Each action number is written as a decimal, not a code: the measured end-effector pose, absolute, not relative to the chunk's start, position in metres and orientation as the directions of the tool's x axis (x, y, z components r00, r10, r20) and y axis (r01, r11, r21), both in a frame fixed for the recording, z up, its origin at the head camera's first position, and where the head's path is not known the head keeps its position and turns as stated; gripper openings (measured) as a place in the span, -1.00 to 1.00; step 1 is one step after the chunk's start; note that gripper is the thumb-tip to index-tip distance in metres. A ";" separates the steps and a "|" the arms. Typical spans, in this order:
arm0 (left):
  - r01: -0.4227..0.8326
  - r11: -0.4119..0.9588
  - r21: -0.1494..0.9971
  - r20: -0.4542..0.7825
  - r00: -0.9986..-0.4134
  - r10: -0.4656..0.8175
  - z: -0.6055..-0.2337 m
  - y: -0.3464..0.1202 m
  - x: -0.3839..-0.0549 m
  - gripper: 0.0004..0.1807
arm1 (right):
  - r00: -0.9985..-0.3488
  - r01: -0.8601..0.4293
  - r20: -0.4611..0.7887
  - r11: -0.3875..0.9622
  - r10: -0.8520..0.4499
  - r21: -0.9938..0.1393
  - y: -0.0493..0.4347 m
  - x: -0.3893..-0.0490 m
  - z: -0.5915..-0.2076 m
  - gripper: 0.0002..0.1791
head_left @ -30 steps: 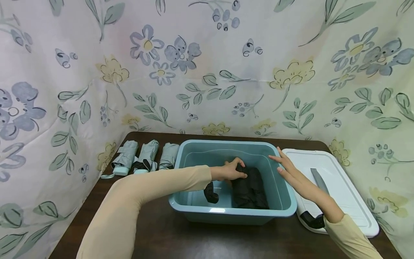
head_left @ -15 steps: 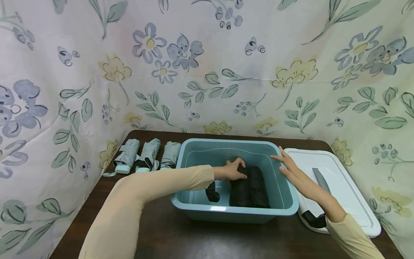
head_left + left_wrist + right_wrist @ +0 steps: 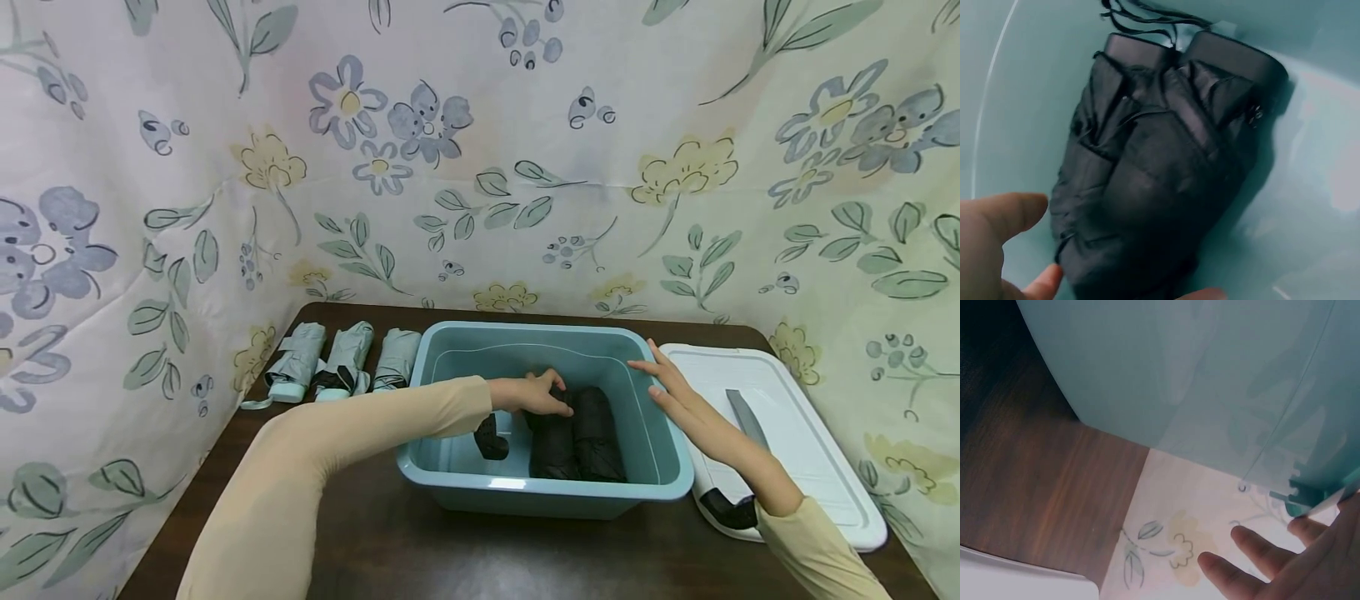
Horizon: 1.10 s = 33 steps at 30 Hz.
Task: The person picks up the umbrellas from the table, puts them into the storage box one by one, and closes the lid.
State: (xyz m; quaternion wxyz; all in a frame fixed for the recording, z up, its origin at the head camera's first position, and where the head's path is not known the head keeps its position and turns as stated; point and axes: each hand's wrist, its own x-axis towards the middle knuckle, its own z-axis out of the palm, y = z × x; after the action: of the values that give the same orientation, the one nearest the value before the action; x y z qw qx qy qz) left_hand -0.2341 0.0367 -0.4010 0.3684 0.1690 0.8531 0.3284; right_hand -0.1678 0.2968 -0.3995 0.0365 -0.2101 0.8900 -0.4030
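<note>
The left hand (image 3: 534, 395) reaches down into the teal bin (image 3: 660, 487), fingers curled over the far end of the two black folded umbrellas (image 3: 576, 433) that lie side by side on the bin floor; the left wrist view shows its fingertips (image 3: 1004, 215) against the dark fabric (image 3: 1160, 181), though how firm the hold is cannot be told. A black wrist unit (image 3: 491, 437) hangs in the bin just beside the umbrellas. The right hand (image 3: 675, 396) lies with straight, spread fingers against the bin's right rim and holds nothing; from its wrist view the fingers (image 3: 1254, 547) show beside the bin's outer wall (image 3: 1197, 387). Right of the bin, touching it, a white lid (image 3: 810, 433) lies flat on the dark wooden table (image 3: 390, 550). Left of the bin, three grey folded umbrellas (image 3: 341, 358) lie in a row near the table's far edge. A floral cloth (image 3: 480, 150) walls in the table on three sides
</note>
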 end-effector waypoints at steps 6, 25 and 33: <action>0.101 0.735 0.670 -0.546 -0.604 0.581 -0.388 0.033 -0.237 -0.43 | -0.908 -0.346 0.105 0.587 -0.405 -0.732 0.297 -0.169 -0.400 -0.49; 0.210 0.739 0.640 -0.600 -0.464 0.652 -0.351 0.013 -0.239 -0.36 | -0.907 -0.352 0.114 0.580 -0.406 -0.735 0.296 -0.167 -0.400 -0.49; 0.242 0.686 0.686 -0.557 -0.431 0.710 -0.333 -0.004 -0.239 -0.42 | -0.906 -0.357 0.121 0.577 -0.406 -0.735 0.297 -0.167 -0.400 -0.49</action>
State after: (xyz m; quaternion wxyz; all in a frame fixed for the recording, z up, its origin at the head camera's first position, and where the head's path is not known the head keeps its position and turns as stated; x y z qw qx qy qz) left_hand -0.2385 -0.0042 -0.3333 0.4437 0.2959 0.8038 0.2636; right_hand -0.1674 0.2969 -0.3999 0.0301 -0.2149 0.8874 -0.4066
